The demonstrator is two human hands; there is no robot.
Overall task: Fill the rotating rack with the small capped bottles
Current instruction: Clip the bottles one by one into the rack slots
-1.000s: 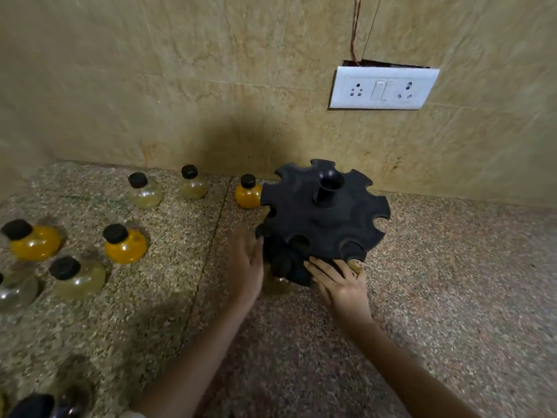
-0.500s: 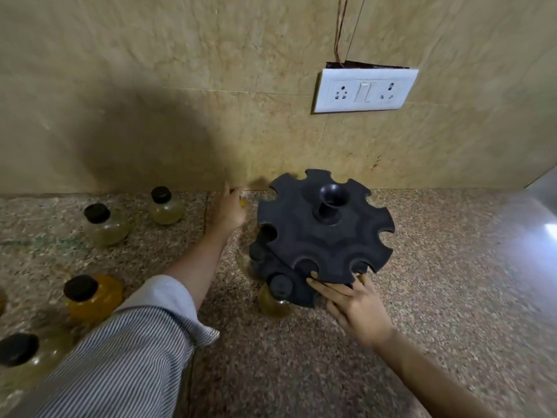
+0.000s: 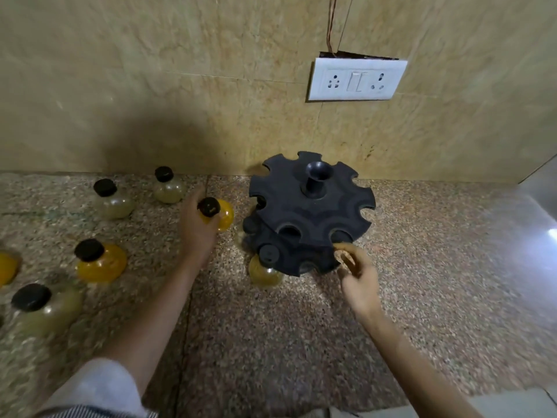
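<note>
A black two-tier rotating rack (image 3: 310, 212) with notched rims stands by the wall. One pale yellow capped bottle (image 3: 265, 271) hangs in a lower-tier slot at the front left. My left hand (image 3: 196, 227) grips an orange bottle with a black cap (image 3: 218, 212), just left of the rack and lifted a little. My right hand (image 3: 357, 276) is at the rack's front right edge, fingers curled and touching the lower rim. Loose bottles stand on the counter to the left: two pale ones (image 3: 113, 199) (image 3: 167, 187) at the back, an orange one (image 3: 101, 262), and a pale one (image 3: 42, 310) nearer me.
The granite counter (image 3: 301, 342) meets a tiled wall behind the rack. A white socket plate (image 3: 357, 79) with wires above it is on the wall. Another orange bottle (image 3: 6, 268) is cut off at the left edge. A pale surface borders the counter at the right.
My left hand picked the orange bottle up from near the wall and brought it toward the rack's left side. My right hand slipped from flat on the rack's front to its front right edge.
</note>
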